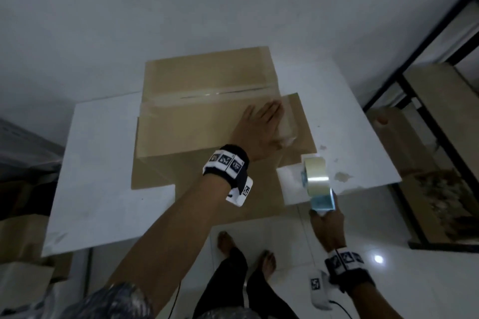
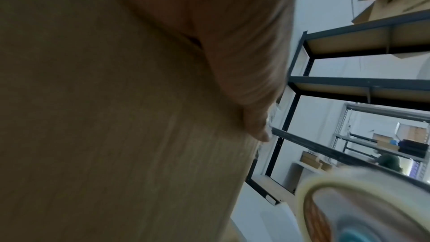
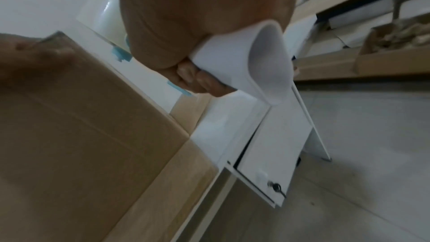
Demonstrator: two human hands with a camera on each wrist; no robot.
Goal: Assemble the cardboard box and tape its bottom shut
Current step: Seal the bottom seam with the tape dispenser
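Note:
A brown cardboard box stands on the white table with its closed flaps facing up. Clear tape runs along the seam and hangs crumpled over the right end. My left hand lies flat with straight fingers on the box's right end, beside that tape end. In the left wrist view the left hand's palm presses the cardboard. My right hand grips the white handle of a tape dispenser with a clear roll, held off the box near the table's front right edge.
Loose lower flaps spread on the table around the box. A dark metal shelf rack holding cardboard stands to the right. Folded cardboard is stacked at the left. The table has a drawer front with a lock. My feet stand on the tiled floor.

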